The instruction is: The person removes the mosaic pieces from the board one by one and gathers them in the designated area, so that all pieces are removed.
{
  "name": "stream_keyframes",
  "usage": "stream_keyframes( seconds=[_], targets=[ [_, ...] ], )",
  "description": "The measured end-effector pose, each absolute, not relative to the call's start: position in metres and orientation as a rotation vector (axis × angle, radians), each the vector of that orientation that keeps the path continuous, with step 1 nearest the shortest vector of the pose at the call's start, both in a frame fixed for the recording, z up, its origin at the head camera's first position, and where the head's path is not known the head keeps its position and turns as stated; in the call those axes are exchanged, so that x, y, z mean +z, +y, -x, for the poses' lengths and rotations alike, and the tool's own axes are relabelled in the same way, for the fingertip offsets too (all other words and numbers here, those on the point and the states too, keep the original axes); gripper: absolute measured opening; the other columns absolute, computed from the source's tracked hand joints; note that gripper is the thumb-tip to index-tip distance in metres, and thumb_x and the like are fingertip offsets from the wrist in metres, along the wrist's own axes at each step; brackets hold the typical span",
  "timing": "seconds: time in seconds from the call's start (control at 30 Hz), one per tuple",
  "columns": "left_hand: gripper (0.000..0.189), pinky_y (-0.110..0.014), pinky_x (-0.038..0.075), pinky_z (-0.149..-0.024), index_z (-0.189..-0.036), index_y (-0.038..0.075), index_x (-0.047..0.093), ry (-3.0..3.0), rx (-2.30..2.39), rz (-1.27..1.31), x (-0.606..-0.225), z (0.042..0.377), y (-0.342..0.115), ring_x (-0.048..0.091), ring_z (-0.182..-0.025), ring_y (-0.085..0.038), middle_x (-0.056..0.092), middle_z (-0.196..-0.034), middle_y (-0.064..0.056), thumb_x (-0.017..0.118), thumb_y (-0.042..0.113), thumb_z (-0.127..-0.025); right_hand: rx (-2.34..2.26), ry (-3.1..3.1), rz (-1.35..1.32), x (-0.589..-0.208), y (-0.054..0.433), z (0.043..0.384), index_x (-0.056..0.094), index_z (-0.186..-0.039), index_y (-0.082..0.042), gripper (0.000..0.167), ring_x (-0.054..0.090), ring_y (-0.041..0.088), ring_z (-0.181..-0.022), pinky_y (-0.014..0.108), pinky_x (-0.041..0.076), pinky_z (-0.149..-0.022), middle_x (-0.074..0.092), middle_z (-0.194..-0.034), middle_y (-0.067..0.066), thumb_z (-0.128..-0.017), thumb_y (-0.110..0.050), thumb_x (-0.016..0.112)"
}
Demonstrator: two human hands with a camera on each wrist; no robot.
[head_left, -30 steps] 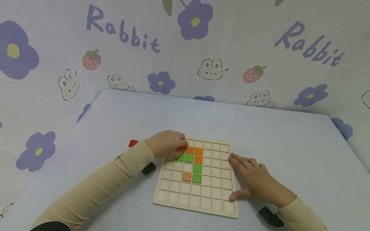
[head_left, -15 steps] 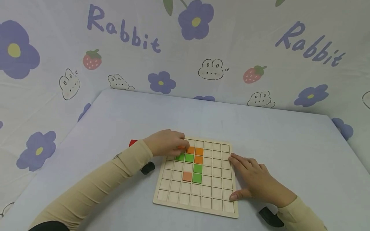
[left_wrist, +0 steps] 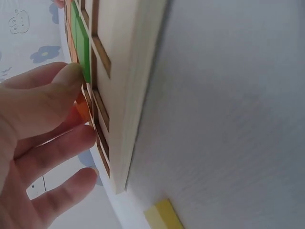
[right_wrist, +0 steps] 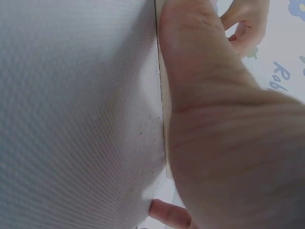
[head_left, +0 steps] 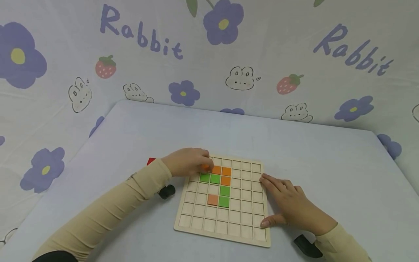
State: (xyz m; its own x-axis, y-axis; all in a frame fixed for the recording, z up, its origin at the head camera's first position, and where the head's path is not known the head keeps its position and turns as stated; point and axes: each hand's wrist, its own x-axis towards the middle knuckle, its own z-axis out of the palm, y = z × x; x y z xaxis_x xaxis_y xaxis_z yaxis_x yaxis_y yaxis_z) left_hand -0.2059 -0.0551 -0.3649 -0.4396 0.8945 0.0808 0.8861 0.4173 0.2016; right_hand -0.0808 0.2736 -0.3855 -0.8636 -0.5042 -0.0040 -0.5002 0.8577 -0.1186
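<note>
A square wooden grid board lies on the white table. My left hand reaches over its far left part, thumb and fingertips pinching an orange tile in the second row from the far edge. The hand partly covers that tile. Two more orange tiles continue the row, with another orange tile below. Green tiles and a salmon tile sit in nearby cells. My right hand rests at the board's right edge, fingers spread and thumb touching the near right rim.
Partly behind the left sleeve, a red piece lies on the table. A yellow block shows beyond the board's corner in the left wrist view. Dark wrist-worn devices sit by the left wrist and right wrist. A printed cloth backdrop rises behind the table.
The left fingers shift very slightly over the same orange tile. The right hand, the board and the other tiles stay as they were.
</note>
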Motion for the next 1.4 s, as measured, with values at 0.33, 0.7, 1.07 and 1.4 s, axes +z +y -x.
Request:
stream_keyframes(
  seconds=[0.33,0.7,1.07,1.4],
  targets=[
    [0.032,-0.027,0.049,-0.082,-0.119,0.010,0.063,2.657,0.513,-1.434,-0.362,0.211,-0.073,0.056,-0.088,-0.015,0.057,-0.104,-0.002,0.069,0.015,-0.088,-0.147,3.004,0.784,-0.387,0.273,0.081,0.028,-0.148,-0.010,0.118,0.043,0.036,-0.122,0.048,0.041,-0.078,0.032,-0.152,0.010,-0.060,-0.087,0.047],
    [0.027,-0.028,0.050,-0.081,-0.112,0.006,0.067,2.727,0.548,-1.187,-0.350,0.213,-0.125,0.056,-0.088,-0.015,0.057,-0.101,-0.001,0.071,0.010,-0.086,-0.183,3.003,0.795,-0.384,0.272,0.081,0.027,-0.149,-0.010,0.116,0.043,0.038,-0.122,0.050,0.040,-0.079,0.032,-0.152,0.009,-0.063,-0.083,0.052],
    [0.029,-0.032,0.050,-0.083,-0.110,0.007,0.069,2.828,0.492,-1.018,-0.354,0.209,-0.178,0.057,-0.088,-0.017,0.060,-0.099,0.000,0.075,0.009,-0.081,-0.179,3.002,0.758,-0.387,0.273,0.081,0.026,-0.149,-0.012,0.117,0.043,0.037,-0.120,0.047,0.038,-0.077,0.030,-0.153,0.010,-0.062,-0.084,0.053],
    [0.029,-0.033,0.050,-0.081,-0.109,0.010,0.069,2.861,0.462,-0.874,-0.370,0.208,-0.212,0.056,-0.087,-0.018,0.061,-0.099,0.002,0.076,0.010,-0.081,-0.190,2.988,0.775,-0.391,0.268,0.082,0.024,-0.150,-0.012,0.116,0.043,0.038,-0.121,0.048,0.038,-0.078,0.029,-0.153,0.010,-0.063,-0.083,0.053]
  ],
)
